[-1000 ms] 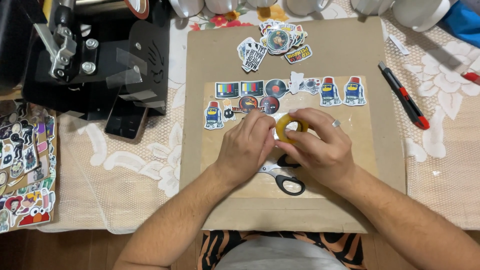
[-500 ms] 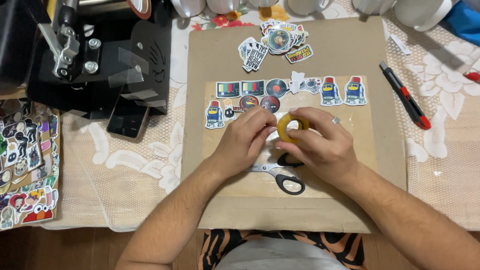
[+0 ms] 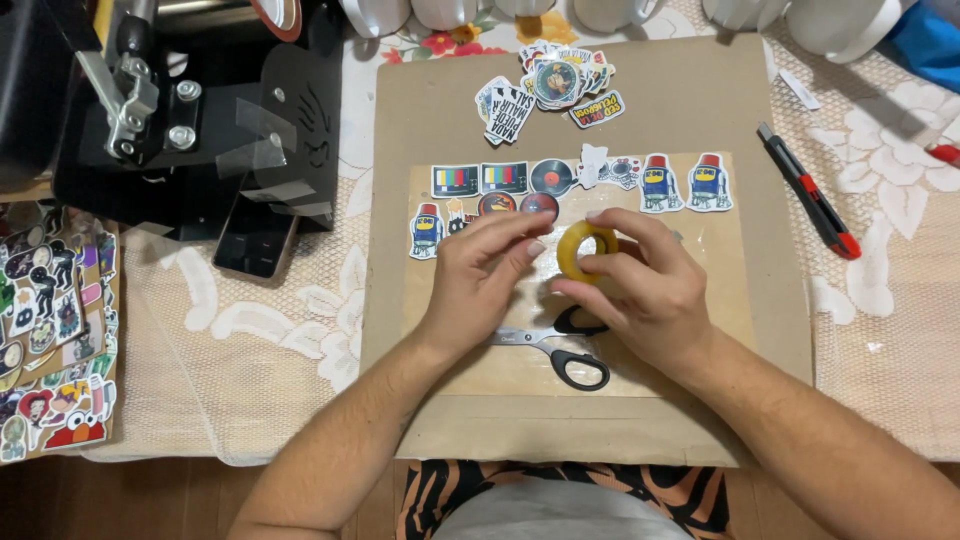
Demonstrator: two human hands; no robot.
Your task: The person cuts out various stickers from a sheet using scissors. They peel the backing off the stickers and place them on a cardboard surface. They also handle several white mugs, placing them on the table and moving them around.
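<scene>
Brown cardboard sheet (image 3: 780, 300) is lying on a lace tablecloth, with stickers (image 3: 560, 185) in rows across it. Above its middle, the right hand (image 3: 640, 290) is gripping a yellow tape roll (image 3: 585, 250), while the left hand (image 3: 480, 275) is pinching at the roll's edge. Black-handled scissors (image 3: 560, 350) are lying beneath both hands.

No sleeves are being worn on the bare forearms, no rings are being shown on the left hand (image 3: 478, 280) or right hand (image 3: 640, 290), and orange-and-black striped shorts (image 3: 560, 490) are being worn.
</scene>
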